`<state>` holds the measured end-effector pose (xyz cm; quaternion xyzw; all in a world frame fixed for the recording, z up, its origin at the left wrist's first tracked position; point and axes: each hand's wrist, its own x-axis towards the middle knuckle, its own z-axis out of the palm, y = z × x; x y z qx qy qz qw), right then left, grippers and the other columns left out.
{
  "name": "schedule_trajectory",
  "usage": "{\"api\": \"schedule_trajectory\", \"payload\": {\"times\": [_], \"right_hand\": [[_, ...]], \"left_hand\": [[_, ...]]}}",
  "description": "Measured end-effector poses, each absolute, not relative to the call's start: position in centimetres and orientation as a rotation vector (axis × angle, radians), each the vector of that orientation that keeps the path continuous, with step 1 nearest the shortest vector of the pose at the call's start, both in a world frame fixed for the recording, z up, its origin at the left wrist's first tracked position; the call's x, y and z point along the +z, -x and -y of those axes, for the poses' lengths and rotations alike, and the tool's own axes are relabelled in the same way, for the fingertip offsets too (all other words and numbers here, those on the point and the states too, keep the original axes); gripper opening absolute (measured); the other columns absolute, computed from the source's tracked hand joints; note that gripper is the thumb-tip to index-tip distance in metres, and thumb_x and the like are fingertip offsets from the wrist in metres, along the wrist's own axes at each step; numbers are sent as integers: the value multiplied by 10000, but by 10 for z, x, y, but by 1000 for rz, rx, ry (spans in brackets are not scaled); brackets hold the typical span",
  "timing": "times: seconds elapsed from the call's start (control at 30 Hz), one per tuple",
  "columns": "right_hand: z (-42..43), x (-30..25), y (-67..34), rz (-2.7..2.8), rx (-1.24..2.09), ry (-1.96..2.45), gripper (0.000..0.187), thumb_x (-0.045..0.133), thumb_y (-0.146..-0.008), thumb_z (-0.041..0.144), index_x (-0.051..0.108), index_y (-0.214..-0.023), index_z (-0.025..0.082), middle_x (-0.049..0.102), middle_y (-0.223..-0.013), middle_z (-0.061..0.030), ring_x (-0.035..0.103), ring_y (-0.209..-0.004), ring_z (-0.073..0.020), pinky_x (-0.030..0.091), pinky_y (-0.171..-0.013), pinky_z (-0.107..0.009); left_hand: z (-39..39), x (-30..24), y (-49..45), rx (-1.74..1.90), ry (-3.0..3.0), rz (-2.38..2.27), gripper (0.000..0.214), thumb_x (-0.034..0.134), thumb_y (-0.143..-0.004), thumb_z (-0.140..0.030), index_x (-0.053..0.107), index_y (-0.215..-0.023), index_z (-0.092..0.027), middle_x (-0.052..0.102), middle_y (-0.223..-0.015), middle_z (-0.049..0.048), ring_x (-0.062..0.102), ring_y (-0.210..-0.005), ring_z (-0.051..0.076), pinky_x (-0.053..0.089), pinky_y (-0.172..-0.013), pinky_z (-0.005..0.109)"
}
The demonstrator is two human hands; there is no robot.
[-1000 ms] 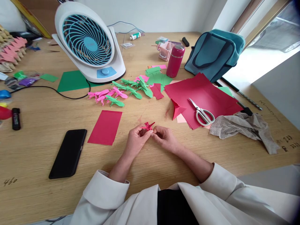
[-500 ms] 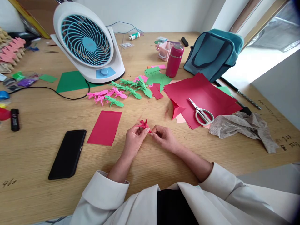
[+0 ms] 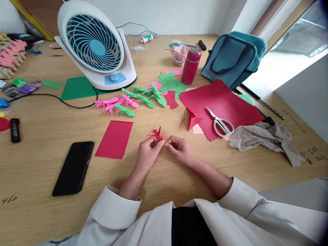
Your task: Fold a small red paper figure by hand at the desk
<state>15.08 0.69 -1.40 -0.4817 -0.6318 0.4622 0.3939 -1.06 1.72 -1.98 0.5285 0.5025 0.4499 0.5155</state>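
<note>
A small red origami figure (image 3: pixel 158 134) with thin pointed limbs is held between my two hands, just above the table. My left hand (image 3: pixel 148 154) is closed on its body, thumb and fingers pinching from the left. My right hand (image 3: pixel 180 150) pinches the figure's lower right end, where a thin tip meets the fingertips; the exact grip is partly hidden. Left of my hands lies a stack of red paper rectangles (image 3: pixel 114 139). Beyond them are several pink and green folded paper figures (image 3: pixel 143 99).
White scissors (image 3: pixel 220 123) rest on large red sheets (image 3: pixel 225 95) to the right, near a crumpled cloth (image 3: pixel 266 140). A black phone (image 3: pixel 73 168) lies at left. Behind stand a fan (image 3: pixel 96 48), a red flask (image 3: pixel 191 66) and a blue bag (image 3: pixel 233 59).
The red figure has turned slightly in my fingers and shows more of its body above the left hand. Both hands have barely moved.
</note>
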Motion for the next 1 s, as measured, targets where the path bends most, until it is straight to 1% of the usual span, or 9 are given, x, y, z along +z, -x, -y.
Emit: {"api": "schedule_trajectory", "payload": {"times": [0.23, 0.5, 0.7, 0.83, 1.0], "right_hand": [[-8, -16, -153, 1625, 1143, 1218, 255, 556, -920, 359, 558, -744, 174, 507, -655, 23, 419, -591, -104, 322, -557, -237], [-6, -15, -151, 1616, 1115, 1183, 261, 541, -937, 399, 571, -786, 188, 534, -699, 1, 463, -635, -129, 364, -599, -254], [-7, -20, -150, 1527, 1226, 1140, 190, 567, -919, 372, 552, -863, 190, 529, -721, 13, 441, -621, -119, 356, -577, -246], [-8, -21, -151, 1517, 1243, 1161, 196, 569, -913, 371, 548, -853, 186, 518, -717, 17, 423, -612, -113, 339, -561, -243], [-8, -16, -151, 1596, 1203, 1181, 196, 545, -926, 362, 527, -841, 187, 504, -711, 25, 417, -610, -110, 333, -565, -241]], "left_hand": [[-17, -18, 9, 1072, -1153, -1171, 271, 719, -786, -413, 633, -722, -164, 517, -608, -38, 429, -539, 79, 388, -457, 170], [-17, -9, 6, 1042, -1027, -1133, 306, 770, -707, -422, 621, -682, -156, 543, -623, -27, 444, -528, 71, 378, -440, 173], [-17, -12, 6, 1038, -1109, -1155, 265, 749, -722, -390, 618, -695, -162, 517, -600, -37, 441, -527, 76, 385, -430, 168], [-17, -15, 6, 1051, -1120, -1184, 248, 753, -705, -374, 621, -718, -164, 540, -615, -32, 460, -541, 87, 391, -421, 170], [-16, -16, 7, 1030, -1163, -1160, 248, 718, -755, -382, 608, -714, -163, 515, -615, -36, 434, -539, 82, 394, -428, 170]]}}
